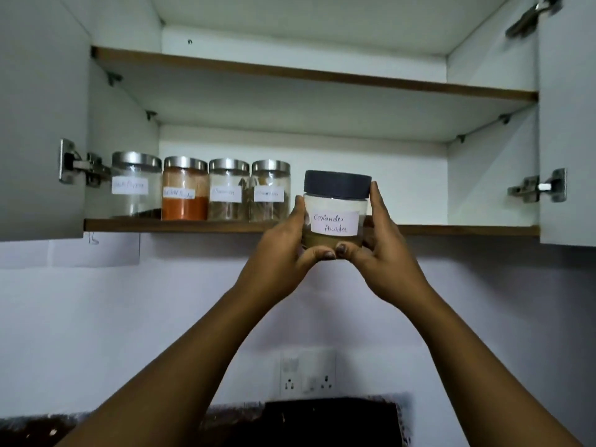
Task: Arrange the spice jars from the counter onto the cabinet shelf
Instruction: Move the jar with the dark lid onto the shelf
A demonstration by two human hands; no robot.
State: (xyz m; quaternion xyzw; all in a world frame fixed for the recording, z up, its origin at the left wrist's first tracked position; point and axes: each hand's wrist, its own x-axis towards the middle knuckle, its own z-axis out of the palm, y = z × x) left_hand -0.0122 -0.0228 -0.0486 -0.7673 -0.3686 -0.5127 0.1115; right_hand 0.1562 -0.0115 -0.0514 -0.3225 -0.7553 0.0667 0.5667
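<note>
Both hands (283, 253) grip coriander jar (335, 211) — brownish powder low inside.

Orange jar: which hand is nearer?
Left. The left hand grips the coriander jar on its near side, right of the orange jar; the right hand grips the far side, farther right.

Both arms raised, forearms angling up and inward. Left hand (283, 250) and right hand (385, 253) grip the jar (335, 221) from opposite sides, fingers curled round it, thumb tips side by side at its base.
</note>
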